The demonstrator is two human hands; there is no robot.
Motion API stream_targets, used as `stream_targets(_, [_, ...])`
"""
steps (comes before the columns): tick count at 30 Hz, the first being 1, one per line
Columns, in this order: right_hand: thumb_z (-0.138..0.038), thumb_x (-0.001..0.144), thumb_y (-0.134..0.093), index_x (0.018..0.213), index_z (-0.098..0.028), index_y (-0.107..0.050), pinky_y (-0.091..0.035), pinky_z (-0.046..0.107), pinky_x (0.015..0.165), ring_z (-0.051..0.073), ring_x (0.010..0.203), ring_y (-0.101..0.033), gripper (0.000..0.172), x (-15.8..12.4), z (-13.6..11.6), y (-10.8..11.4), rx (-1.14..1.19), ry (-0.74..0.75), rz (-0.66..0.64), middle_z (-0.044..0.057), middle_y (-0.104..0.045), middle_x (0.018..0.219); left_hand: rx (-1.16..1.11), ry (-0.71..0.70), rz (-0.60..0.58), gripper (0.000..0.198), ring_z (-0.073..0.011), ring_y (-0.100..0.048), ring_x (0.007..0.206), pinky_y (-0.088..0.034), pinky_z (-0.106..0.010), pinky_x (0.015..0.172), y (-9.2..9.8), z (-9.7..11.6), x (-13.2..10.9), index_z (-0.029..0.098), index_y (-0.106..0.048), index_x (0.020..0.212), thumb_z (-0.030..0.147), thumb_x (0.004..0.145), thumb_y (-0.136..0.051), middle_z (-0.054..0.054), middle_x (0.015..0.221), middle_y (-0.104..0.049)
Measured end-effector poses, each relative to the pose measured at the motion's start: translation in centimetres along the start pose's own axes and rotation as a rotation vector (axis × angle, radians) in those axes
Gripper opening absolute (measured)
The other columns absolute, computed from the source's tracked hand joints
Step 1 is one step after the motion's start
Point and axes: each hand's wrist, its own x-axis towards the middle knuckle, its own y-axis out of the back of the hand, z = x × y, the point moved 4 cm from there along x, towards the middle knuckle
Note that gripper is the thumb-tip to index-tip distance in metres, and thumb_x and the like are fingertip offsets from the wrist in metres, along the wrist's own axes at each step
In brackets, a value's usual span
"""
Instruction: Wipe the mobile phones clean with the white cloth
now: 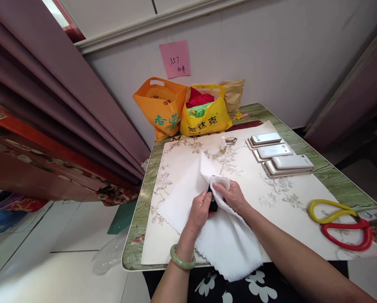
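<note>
My left hand [199, 210], closed, grips a black phone [213, 205] that is mostly covered by a white cloth [232, 244] with zigzag edges. The fingers of my right hand [232, 194] are closed on a fold of the same cloth and press it against the phone's upper part. The cloth spreads over the floral sheet [163, 168] and hangs past the table's near edge. Just beyond the hands stands a small white bottle [223, 144], with a pair of glasses [231, 141] beside it.
Several phones [286, 162] lie stacked at the right. Large scissors [349, 223] with yellow and red handles rest near the right edge. An orange bag [163, 111], a filled yellow bag [207, 120] and a tan pouch [233, 94] stand against the wall.
</note>
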Motion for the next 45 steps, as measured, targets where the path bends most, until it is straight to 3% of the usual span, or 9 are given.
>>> stream_targets(5, [-0.062, 0.073, -0.062, 0.070, -0.015, -0.062, -0.045, 0.028, 0.059, 0.015, 0.060, -0.052, 0.047, 0.5, 0.1, 0.5, 0.040, -0.011, 0.167, 0.001, -0.060, 0.062, 0.091, -0.110, 0.021, 0.039, -0.0099, -0.039, 0.053, -0.034, -0.022, 0.049, -0.3, 0.0, -0.1, 0.018, -0.052, 0.068, 0.054, 0.085, -0.053, 0.003, 0.058, -0.043])
stream_targets(12, [-0.047, 0.068, -0.073, 0.106, -0.019, -0.057, -0.047, 0.025, 0.068, 0.015, 0.073, -0.056, 0.049, -0.4, -1.2, -0.1, 0.005, 0.113, -0.007, 0.000, -0.063, 0.084, 0.038, -0.026, 0.028, 0.038, -0.0107, -0.043, 0.050, -0.035, -0.022, 0.045, -0.2, -0.5, 0.0, 0.019, -0.057, 0.079, 0.056, 0.084, -0.051, 0.003, 0.061, -0.048])
stream_targets(16, [-0.054, 0.076, -0.064, 0.085, -0.019, -0.058, -0.042, 0.024, 0.060, 0.013, 0.063, -0.048, 0.036, 0.4, -0.7, 0.4, -0.039, 0.119, 0.065, -0.003, -0.055, 0.068, 0.119, -0.090, 0.027, 0.036, -0.0110, -0.042, 0.053, -0.034, -0.023, 0.050, -0.2, -0.4, 0.0, 0.019, -0.055, 0.071, 0.052, 0.084, -0.053, 0.003, 0.058, -0.046])
stream_targets(19, [-0.058, 0.082, -0.054, 0.075, -0.018, -0.057, -0.041, 0.025, 0.061, 0.014, 0.063, -0.047, 0.040, 0.9, -0.3, 0.6, -0.056, 0.131, 0.124, -0.002, -0.053, 0.065, 0.160, -0.125, 0.052, 0.038, -0.0111, -0.041, 0.055, -0.035, -0.022, 0.051, -0.2, -0.3, 0.0, 0.019, -0.051, 0.067, 0.052, 0.085, -0.052, 0.003, 0.058, -0.044])
stream_targets(25, [-0.048, 0.070, -0.071, 0.103, -0.021, -0.058, -0.044, 0.025, 0.066, 0.014, 0.068, -0.054, 0.045, 0.0, -1.1, 0.0, -0.069, 0.140, -0.017, -0.002, -0.062, 0.079, 0.095, -0.049, 0.060, 0.039, -0.0115, -0.043, 0.055, -0.036, -0.022, 0.047, -0.3, -0.5, -0.1, 0.019, -0.054, 0.079, 0.057, 0.087, -0.046, 0.003, 0.062, -0.046])
stream_targets(28, [-0.054, 0.074, -0.065, 0.083, -0.019, -0.059, -0.042, 0.024, 0.061, 0.014, 0.064, -0.049, 0.036, 0.2, -1.1, 0.3, -0.077, 0.129, 0.043, -0.003, -0.056, 0.068, 0.116, -0.064, 0.030, 0.038, -0.0113, -0.041, 0.056, -0.034, -0.022, 0.050, -0.4, -0.3, -0.2, 0.019, -0.053, 0.076, 0.055, 0.087, -0.048, 0.003, 0.063, -0.045])
stream_targets(31, [-0.064, 0.078, -0.055, 0.063, -0.019, -0.052, -0.038, 0.025, 0.057, 0.013, 0.059, -0.043, 0.047, 0.9, -0.5, 0.7, -0.103, 0.086, 0.155, -0.002, -0.048, 0.058, 0.165, -0.119, 0.018, 0.038, -0.0108, -0.037, 0.059, -0.032, -0.022, 0.053, -0.4, 0.1, -0.3, 0.018, -0.048, 0.068, 0.051, 0.087, -0.050, 0.003, 0.062, -0.040])
stream_targets(35, [-0.071, 0.075, -0.051, 0.057, -0.021, -0.046, -0.034, 0.026, 0.053, 0.013, 0.055, -0.039, 0.054, 1.4, 0.4, 1.0, -0.051, -0.016, 0.206, -0.003, -0.043, 0.053, 0.149, -0.132, 0.031, 0.041, -0.0102, -0.034, 0.059, -0.030, -0.023, 0.055, -0.4, 0.2, -0.2, 0.019, -0.041, 0.065, 0.051, 0.089, -0.046, 0.004, 0.061, -0.036])
stream_targets(45, [-0.050, 0.068, -0.073, 0.080, -0.018, -0.066, -0.045, 0.026, 0.067, 0.016, 0.069, -0.057, 0.034, 0.8, -0.3, -0.1, -0.057, 0.052, -0.013, 0.000, -0.064, 0.073, -0.021, -0.104, 0.126, 0.038, -0.0114, -0.042, 0.065, -0.038, -0.022, 0.058, 0.1, -0.6, 0.2, 0.018, -0.051, 0.077, 0.053, 0.090, -0.046, 0.002, 0.069, -0.046])
